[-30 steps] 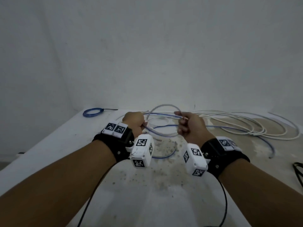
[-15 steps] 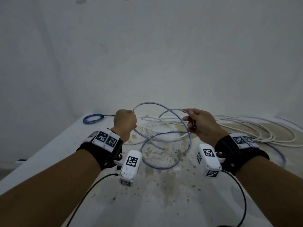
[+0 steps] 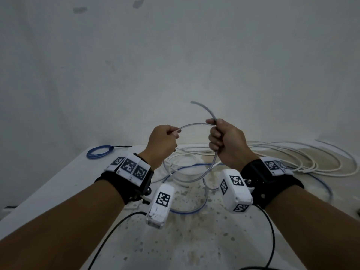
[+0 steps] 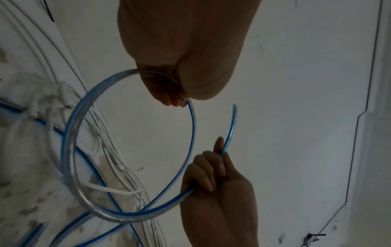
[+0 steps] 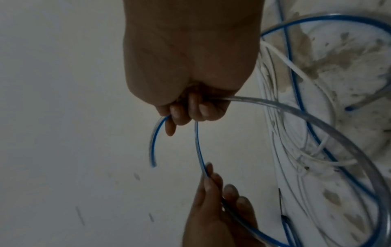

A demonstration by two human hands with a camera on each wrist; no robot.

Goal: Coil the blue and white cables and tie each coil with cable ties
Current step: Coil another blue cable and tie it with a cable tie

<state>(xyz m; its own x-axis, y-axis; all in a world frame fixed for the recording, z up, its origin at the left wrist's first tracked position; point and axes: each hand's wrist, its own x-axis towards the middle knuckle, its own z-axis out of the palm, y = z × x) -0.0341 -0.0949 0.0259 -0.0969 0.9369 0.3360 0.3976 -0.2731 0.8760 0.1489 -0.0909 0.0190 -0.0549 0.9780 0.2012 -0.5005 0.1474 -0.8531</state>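
Note:
I hold one loop of the blue cable (image 3: 194, 124) in the air above the table. My left hand (image 3: 172, 134) pinches the loop's left side between thumb and fingers. My right hand (image 3: 214, 133) is curled around its right side, and the free end (image 3: 191, 102) sticks up past that fist. In the left wrist view the blue cable (image 4: 69, 133) runs from the left hand (image 4: 175, 93) round to the right hand (image 4: 209, 173). The right wrist view shows the right hand (image 5: 186, 110) gripping the cable (image 5: 198, 147). More blue cable (image 3: 187, 212) lies loose on the table. The white cable (image 3: 292, 152) lies uncoiled at the back right.
A tied blue coil (image 3: 99, 152) with a black cable tie (image 3: 121, 146) sticking out rests at the back left corner of the white, stained table (image 3: 58, 191). A grey wall stands close behind. Black wrist-camera leads (image 3: 109, 234) hang over the near table.
Both hands have lifted the blue cable higher off the table. The loop has tightened into one circle, and the free end now points up above the right hand.

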